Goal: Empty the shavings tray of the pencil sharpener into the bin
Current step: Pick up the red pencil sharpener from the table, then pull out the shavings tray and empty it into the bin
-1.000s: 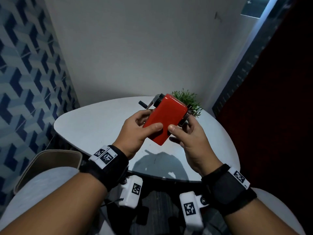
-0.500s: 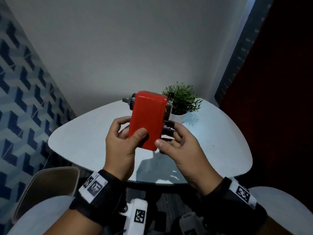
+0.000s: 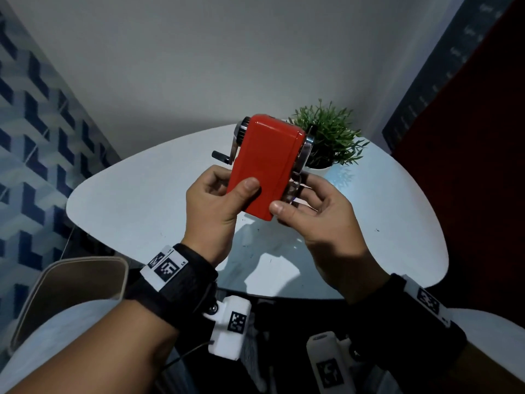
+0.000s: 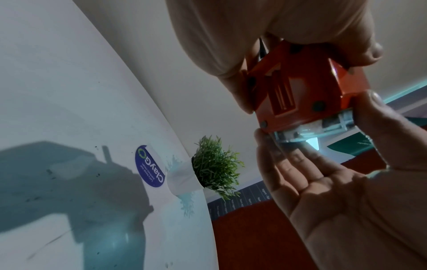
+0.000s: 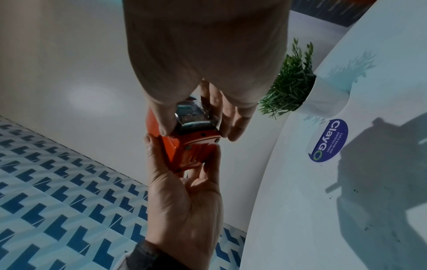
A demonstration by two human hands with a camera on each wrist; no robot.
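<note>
Both hands hold the red pencil sharpener [image 3: 265, 163] in the air above the white table [image 3: 127, 200]. It stands nearly upright, and its crank handle [image 3: 223, 155] points down on the left. My left hand [image 3: 227, 191] grips the body, with the thumb across the near face. My right hand [image 3: 295, 199] pinches the clear shavings tray [image 3: 292, 191] at the sharpener's lower right side. The left wrist view shows the sharpener's underside [image 4: 289, 87] and the tray [image 4: 323, 127] between right-hand fingers [image 4: 289, 157]. In the right wrist view the tray [image 5: 194, 117] sits in the body. A beige bin [image 3: 71, 280] stands on the floor at lower left.
A small green plant [image 3: 326, 137] in a white pot stands at the back of the table, just behind the sharpener. A blue oval sticker [image 4: 150, 166] and small dark specks lie on the tabletop. A patterned blue wall is on the left and a dark red panel on the right.
The sharpener has turned from a tilt to nearly upright and sits a little higher. The crank now hangs down on the left. My right thumb has moved to the lower corner by the tray.
</note>
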